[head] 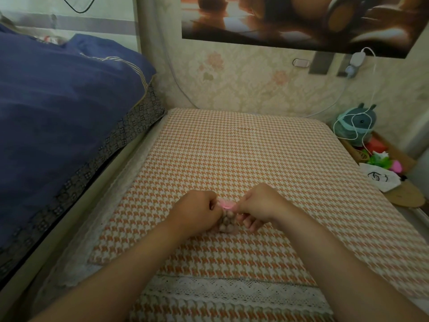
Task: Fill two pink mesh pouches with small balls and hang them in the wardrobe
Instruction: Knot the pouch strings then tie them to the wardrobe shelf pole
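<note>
Bedding, dark blue with a patterned border, fills the left of my feed, heaped beside the mat, a houndstooth pad in orange and white lying flat in the middle. On my side of the mat a lace trim runs across. My left hand sits over the near part of the mat, fingers curled tight, pinching the pink top of the pouch from its left. The pouch rests on the mat between both hands, touching each. Through its mesh I can make out small brownish balls packed inside. My right hand pinches that same pink top from the right with thumb and forefinger, its other fingers loosely curled down beside the pouch. Whether the neck is fully drawn closed I cannot tell. Farther right, off the mat's edge, a teal toy has a white cable looped over it, and a white bag lies nearer me.
</note>
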A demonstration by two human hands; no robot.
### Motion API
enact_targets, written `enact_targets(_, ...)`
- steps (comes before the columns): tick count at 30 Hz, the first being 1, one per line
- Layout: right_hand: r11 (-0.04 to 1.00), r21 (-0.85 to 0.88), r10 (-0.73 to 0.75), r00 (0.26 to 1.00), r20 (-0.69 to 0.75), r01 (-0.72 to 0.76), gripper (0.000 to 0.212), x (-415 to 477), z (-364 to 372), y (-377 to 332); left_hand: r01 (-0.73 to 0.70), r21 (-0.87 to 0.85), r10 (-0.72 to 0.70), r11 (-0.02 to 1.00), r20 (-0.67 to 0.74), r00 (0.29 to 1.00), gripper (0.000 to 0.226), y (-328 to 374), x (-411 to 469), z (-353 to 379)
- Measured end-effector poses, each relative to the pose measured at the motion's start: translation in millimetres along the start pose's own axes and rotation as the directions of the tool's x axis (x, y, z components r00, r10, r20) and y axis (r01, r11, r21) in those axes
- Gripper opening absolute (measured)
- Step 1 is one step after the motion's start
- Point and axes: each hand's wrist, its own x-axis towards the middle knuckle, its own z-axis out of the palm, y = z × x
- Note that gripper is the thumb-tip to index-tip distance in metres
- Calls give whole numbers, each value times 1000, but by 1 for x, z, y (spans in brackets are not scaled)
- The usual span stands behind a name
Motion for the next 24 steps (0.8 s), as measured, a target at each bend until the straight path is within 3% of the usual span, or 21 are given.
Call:
enact_targets(8,998,46,37,995,-98,-32,22,10,17,3,17,-111,-5,994,107,994,17,-6,4,-3)
enact_targets(16,998,-42,38,990,-135,-44,20,19,24,5,-133,-153,134,979,-7,991,17,-12,-10,-1)
enact_targets(20,999,-38,-16,988,-156,10,26,15,25,6,-42,-212,39,976,-18,999,20,-6,-13,-4)
enact_targets(24,997,-46,-69,992,-109,65,32,11,30,8,54,-265,-32,963,86,996,28,-4,-13,-5)
